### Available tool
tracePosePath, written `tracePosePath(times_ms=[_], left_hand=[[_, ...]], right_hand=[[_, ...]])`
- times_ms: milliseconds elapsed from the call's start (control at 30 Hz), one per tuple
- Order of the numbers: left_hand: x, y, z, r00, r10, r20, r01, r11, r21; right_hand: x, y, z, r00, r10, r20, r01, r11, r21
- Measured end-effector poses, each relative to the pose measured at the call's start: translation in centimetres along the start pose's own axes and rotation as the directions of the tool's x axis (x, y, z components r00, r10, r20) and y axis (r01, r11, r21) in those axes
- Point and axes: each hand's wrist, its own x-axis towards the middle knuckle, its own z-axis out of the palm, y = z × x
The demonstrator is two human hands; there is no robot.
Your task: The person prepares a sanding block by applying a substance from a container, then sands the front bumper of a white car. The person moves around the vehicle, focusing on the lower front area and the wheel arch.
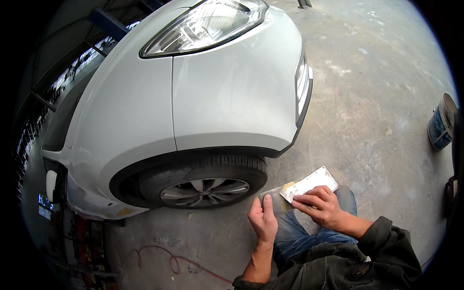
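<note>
Over my knees, my left hand (263, 221) is closed on a thin grey flat sheet (276, 192), thumb on top. A yellowish patch marks the sheet near its far end. My right hand (321, 208) grips a flat rectangular board (314, 180) with a whitish, blotchy face, its thumb and fingers at the near side. The board sits just right of the sheet, and their edges overlap in view; whether they touch, I cannot tell. Ahead and to the left stands a white car (232, 96), its front tyre (251, 174) close to my left hand.
The car's headlight (208, 26) and black lower bumper edge (285, 151) face me. A blue bucket (441, 128) stands on the concrete floor at the right. A thin red hose (174, 258) curls across the floor at lower left. The side mirror (52, 186) juts out at far left.
</note>
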Motion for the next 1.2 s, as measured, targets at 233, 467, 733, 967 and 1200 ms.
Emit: tracePosePath(times_ms=[233, 467, 733, 967, 1200], left_hand=[[-0.5, -1.4, -0.5, 0.999, -0.023, -0.042, 0.025, 0.999, 0.048], [-0.7, -0.2, -0.2, 0.999, -0.036, -0.02, 0.036, 0.998, 0.042], [-0.5, -2.4, -1.0, 0.998, -0.03, 0.054, 0.03, 1.0, 0.003], [-0.3, -0.4, -1.2, 0.984, -0.067, 0.166, 0.093, 0.984, -0.149], [-0.7, -0.5, 0.2, 0.993, -0.101, 0.062, 0.11, 0.979, -0.17]], right_hand=[[0.1, -0.4, 0.4, 0.996, 0.055, -0.064, -0.054, 0.998, 0.016], [-0.6, -0.6, 0.8, 0.997, 0.062, -0.051, -0.06, 0.998, 0.034], [1.6, 1.7, -2.3, 0.903, 0.43, 0.019, -0.374, 0.763, 0.527], [0.5, 4.8, -2.6, 0.858, 0.37, 0.356, -0.513, 0.593, 0.62], [-1.3, 0.1, 0.2, 0.998, 0.029, -0.053, -0.028, 0.999, 0.018]])
